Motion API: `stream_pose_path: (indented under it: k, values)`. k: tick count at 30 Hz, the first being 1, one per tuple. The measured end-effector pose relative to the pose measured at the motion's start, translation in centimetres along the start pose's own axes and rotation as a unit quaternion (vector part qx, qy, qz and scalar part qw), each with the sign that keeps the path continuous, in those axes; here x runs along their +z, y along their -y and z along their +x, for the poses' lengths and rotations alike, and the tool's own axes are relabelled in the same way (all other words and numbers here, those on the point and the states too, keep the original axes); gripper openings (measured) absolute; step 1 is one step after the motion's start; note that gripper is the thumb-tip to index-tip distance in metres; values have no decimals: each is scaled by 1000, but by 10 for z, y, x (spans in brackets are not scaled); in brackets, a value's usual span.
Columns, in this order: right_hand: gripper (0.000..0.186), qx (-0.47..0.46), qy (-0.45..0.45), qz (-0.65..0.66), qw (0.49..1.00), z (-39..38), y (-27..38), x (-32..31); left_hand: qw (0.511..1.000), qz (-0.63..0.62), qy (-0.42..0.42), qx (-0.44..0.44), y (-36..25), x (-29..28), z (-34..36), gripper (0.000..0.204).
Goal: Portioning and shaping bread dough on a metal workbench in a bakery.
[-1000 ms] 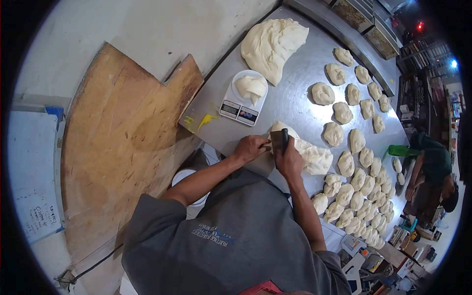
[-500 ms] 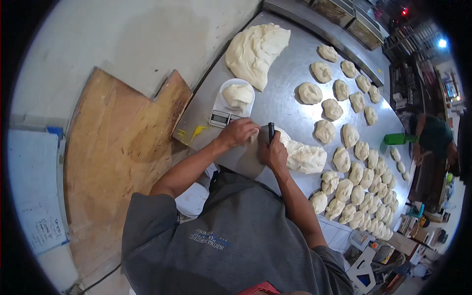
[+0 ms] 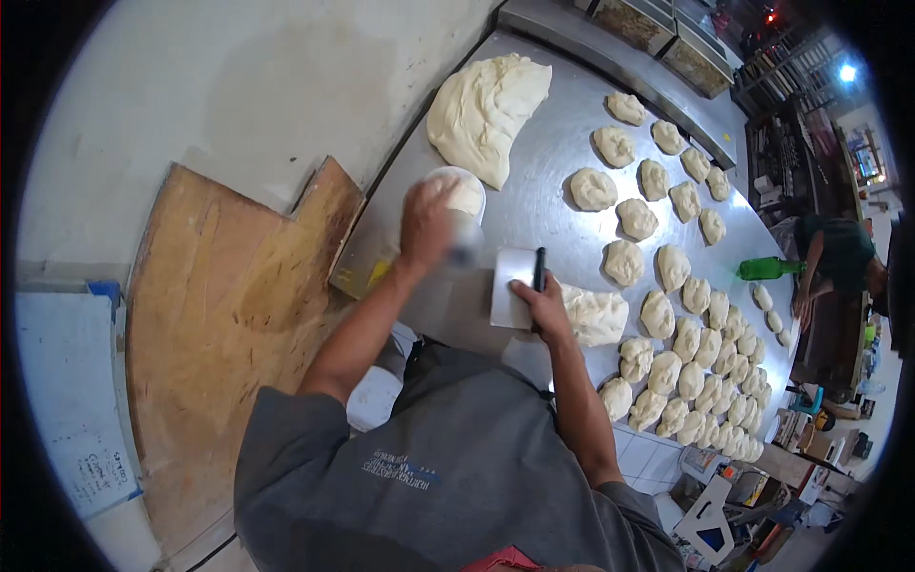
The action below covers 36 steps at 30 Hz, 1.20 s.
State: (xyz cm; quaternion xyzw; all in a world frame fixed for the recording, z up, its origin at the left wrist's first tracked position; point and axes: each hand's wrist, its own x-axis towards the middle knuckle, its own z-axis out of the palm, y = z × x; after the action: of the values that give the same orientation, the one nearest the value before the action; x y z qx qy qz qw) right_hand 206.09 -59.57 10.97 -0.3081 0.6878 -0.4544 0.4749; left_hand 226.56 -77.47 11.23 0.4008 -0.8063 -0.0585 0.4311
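Observation:
My left hand [image 3: 425,217], blurred by motion, is over the small kitchen scale [image 3: 462,244], with its fingers at the dough piece [image 3: 466,195] on it; whether they grip it is unclear. My right hand [image 3: 541,301] holds a metal dough scraper [image 3: 511,267] with a dark handle, beside a thick dough strip [image 3: 596,315] on the steel table [image 3: 515,195]. Beyond the scale lies a large soft dough mass [image 3: 481,119].
Rows of dough portions [image 3: 691,381] cover the table's right part, near a green bottle [image 3: 762,267]. A person [image 3: 839,267] works at the far right. A plywood board [image 3: 219,334] leans at the left. Metal containers [image 3: 639,19] stand at the back.
My left hand has moved away from the scraper up and left onto the scale. My right hand still grips the scraper, its blade now turned flatter to view, left of the dough strip.

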Motion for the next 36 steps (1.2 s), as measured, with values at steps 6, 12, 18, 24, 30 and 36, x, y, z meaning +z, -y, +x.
stream_pose_path:
  k: [6, 12, 18, 24, 30, 36]
  values:
    - [49, -96, -135, -192, 967, 96, 49, -44, 906, -199, 338, -161, -78, 24, -105, 36]
    - [55, -118, -149, -324, 927, 222, 6, -25, 944, -230, 172, -163, -95, 43, -120, 49]
    - [58, -68, 9, -241, 968, 211, 32, 3, 955, -209, 128, -168, -98, 67, -135, 51]
    - [52, -24, -58, -51, 997, 111, 46, -17, 873, -296, 238, -307, -77, 46, -127, 40]
    - [49, -12, -2, -227, 974, 2, 24, -28, 845, -308, 266, -348, -81, 16, -124, 31]
    - [46, -75, -4, -322, 944, -29, 9, 7, 850, -329, 258, -320, -68, 19, -136, 28]
